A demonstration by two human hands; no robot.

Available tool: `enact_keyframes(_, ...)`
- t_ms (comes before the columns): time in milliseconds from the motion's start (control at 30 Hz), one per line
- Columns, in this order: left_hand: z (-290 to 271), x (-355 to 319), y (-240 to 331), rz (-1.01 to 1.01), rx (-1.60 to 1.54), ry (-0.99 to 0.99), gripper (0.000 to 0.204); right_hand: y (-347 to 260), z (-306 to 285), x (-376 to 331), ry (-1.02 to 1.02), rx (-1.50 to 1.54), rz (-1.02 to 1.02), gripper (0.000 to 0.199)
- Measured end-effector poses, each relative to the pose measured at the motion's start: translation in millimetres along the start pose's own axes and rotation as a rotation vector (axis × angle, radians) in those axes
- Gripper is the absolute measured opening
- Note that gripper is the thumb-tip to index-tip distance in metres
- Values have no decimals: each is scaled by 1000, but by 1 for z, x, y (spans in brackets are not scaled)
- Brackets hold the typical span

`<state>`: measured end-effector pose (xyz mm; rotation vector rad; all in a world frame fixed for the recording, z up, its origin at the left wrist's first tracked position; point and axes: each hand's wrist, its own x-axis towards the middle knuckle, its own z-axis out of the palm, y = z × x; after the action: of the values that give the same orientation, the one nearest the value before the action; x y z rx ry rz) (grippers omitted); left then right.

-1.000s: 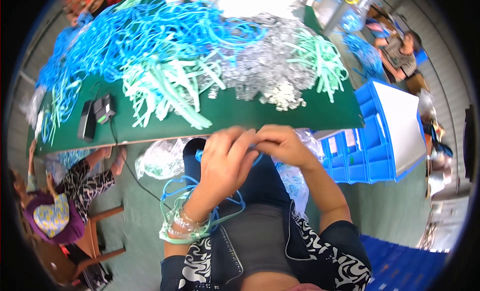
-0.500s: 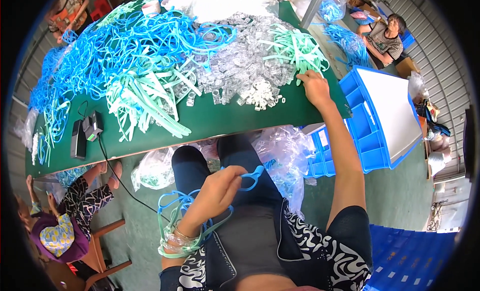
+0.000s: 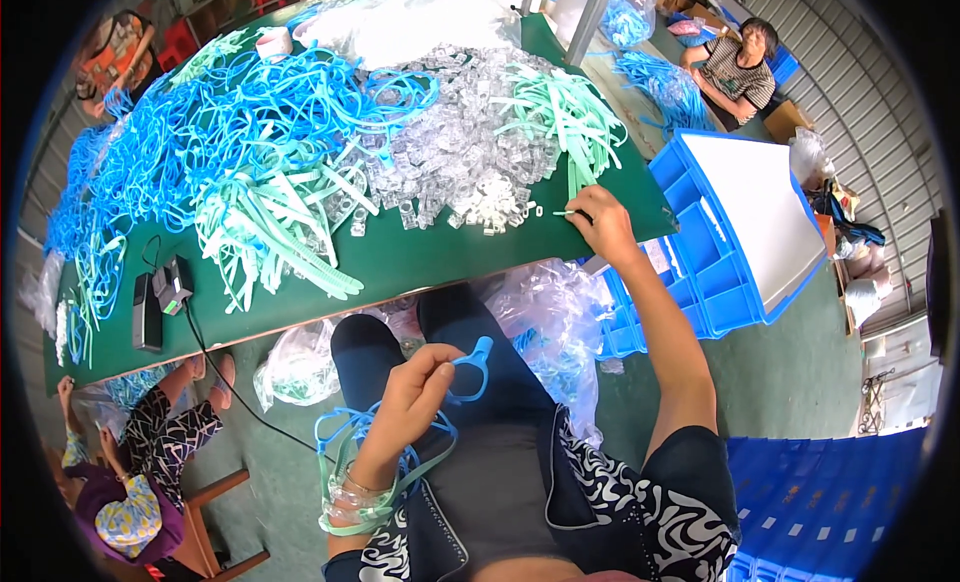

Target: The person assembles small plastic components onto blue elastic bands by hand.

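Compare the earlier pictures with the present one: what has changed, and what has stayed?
The right hand has let go of the blue strap, moved forward and right from over the lap to the green table, and now pinches a mint-green strap at the near end of its pile. The left hand keeps hold of the blue strap; looped straps still circle the left wrist.

You received a brightly lit view; glare washed out the white plastic [image 3: 420,27], and fisheye distortion curved the ribbed wall [image 3: 855,112].
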<state>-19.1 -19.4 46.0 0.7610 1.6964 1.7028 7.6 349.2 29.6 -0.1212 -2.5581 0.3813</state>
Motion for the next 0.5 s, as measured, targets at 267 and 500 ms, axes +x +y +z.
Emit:
enact_keyframes(267, -1, 0, -9, -29, -52, 23, 20, -22, -21, 2, 342, 62, -26, 6)
enact_keyframes(500, -3, 7, -25, -31, -334, 131, 24, -101, -29, -12, 224, 872, 232, 11)
